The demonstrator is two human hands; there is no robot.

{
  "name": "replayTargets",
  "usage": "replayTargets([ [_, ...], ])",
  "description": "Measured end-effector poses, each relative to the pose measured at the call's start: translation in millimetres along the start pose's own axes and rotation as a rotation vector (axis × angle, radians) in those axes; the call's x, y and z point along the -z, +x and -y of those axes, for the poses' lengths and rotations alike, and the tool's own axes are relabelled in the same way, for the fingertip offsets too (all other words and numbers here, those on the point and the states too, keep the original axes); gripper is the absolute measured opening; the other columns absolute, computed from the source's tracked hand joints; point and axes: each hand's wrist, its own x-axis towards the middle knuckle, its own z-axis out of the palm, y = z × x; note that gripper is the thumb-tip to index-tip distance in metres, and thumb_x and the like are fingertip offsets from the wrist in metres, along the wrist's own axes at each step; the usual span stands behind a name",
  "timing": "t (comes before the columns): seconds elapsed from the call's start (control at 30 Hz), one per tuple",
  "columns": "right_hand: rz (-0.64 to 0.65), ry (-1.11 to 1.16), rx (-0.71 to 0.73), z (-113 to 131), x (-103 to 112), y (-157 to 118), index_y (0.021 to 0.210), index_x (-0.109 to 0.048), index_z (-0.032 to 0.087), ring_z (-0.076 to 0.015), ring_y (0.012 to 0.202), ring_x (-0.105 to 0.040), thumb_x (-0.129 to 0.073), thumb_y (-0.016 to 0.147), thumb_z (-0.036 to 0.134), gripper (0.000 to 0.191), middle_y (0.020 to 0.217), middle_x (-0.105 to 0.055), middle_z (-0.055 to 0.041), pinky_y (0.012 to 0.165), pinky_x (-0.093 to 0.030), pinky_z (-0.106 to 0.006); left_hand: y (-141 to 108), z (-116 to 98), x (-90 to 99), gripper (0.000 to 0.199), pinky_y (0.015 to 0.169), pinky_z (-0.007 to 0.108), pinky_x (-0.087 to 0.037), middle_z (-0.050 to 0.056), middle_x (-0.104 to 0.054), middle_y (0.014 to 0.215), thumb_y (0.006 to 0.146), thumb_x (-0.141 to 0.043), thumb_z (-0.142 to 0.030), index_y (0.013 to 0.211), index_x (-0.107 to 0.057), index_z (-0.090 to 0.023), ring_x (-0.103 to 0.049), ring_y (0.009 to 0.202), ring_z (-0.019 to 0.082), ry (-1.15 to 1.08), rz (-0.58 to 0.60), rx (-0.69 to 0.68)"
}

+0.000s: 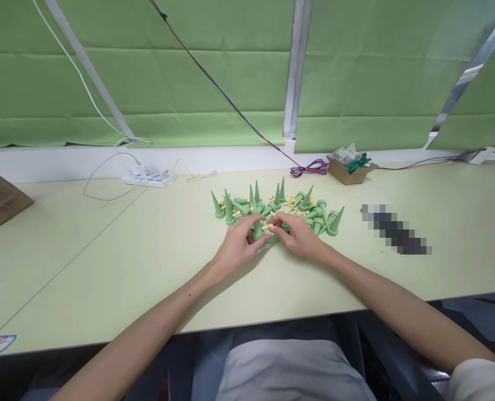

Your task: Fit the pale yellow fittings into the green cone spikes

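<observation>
Cones (335, 221), matte green, smooth, tapering from round collars, some upright, some lying, clustered on a pale, plain desk (105, 262); yellow pieces (291, 201), small, knobby, strewn among them; cardboard box (348, 177), open, crinkled clear film (345, 153) inside. Dark item (398, 231) at right pixelated; nearest cones partly covered by hands. Single yellow piece (267, 226), short, pale, between both hands: right hand (300, 236), grip pinched on it; left hand (238, 242), grip curled by a cone, closure impossible to tell
</observation>
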Motion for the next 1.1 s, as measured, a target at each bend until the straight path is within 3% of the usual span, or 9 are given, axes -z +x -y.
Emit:
replayTargets([
  [0.27, 0.033, -0.067, 0.009, 0.5, 0.3, 0.4, 0.079, -0.058, 0.019, -0.0144, 0.064, -0.051, -0.050, 0.097, 0.022, 0.020, 0.070, -0.062, -0.0008, 0.065, -0.038, -0.028, -0.7, -0.3, 0.8, 0.036, 0.058, 0.025, -0.046, 0.005, -0.071, 0.102, 0.087, -0.067, -0.033, 0.119, -0.063, -0.017, -0.049, 0.052, 0.008, 0.010, 0.006, -0.043],
  [0.5, 0.001, -0.012, -0.006, 0.5, -1.2, 0.0, 0.093, -0.061, 0.019, -0.0155, 0.072, -0.058, -0.054, 0.097, 0.026, 0.011, 0.080, -0.065, -0.0022, 0.068, -0.042, -0.027, 0.1, -0.1, 0.0, 0.038, 0.059, 0.026, -0.048, 0.004, -0.071, 0.094, 0.089, -0.064, -0.035, 0.122, -0.062, -0.017, -0.052, 0.051, 0.009, -0.006, -0.018, 0.006],
  [1.1, 0.038, -0.022, -0.017, -1.3, -1.2, 0.7, 0.082, -0.058, 0.019, -0.0137, 0.062, -0.050, -0.053, 0.095, 0.023, 0.014, 0.069, -0.060, 0.0006, 0.061, -0.037, -0.026, -1.3, 5.0, 0.5, 0.034, 0.064, 0.027, -0.049, 0.006, -0.068, 0.106, 0.092, -0.061, -0.036, 0.122, -0.060, -0.020, -0.052, 0.059, 0.010, 0.078, 0.026, -0.090],
])
